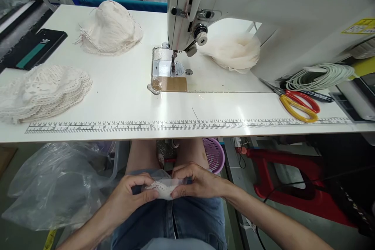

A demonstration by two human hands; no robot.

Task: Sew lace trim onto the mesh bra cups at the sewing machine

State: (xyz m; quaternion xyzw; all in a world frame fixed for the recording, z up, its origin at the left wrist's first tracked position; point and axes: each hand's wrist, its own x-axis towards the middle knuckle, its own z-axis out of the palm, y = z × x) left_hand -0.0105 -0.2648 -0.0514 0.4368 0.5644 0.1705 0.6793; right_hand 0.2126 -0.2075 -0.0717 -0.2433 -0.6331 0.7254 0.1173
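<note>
Over my lap, below the table edge, a small white lace piece (pixel 163 190) with a sheer, see-through layer around it is held between both hands. Whether that layer is thin fabric or plastic I cannot tell. My left hand (pixel 135 193) pinches its left end between thumb and fingers. At the right end, my right hand (pixel 198 181) grips it the same way, thumb below and fingers above. On the table ahead stands a sewing machine, its presser foot (pixel 173 64) over the metal needle plate (pixel 162 68).
Stacked cream lace pieces (pixel 43 93) and a cream cloth pile (pixel 111 27) lie left. Pale fabric (pixel 234 52) rests under the machine arm (pixel 278 0). Scissors (pixel 299 105), coiled cord (pixel 320 77) and a dark phone-like object (pixel 38 49) are around. Below are plastic bags (pixel 61 187) and a purple basket (pixel 215 155).
</note>
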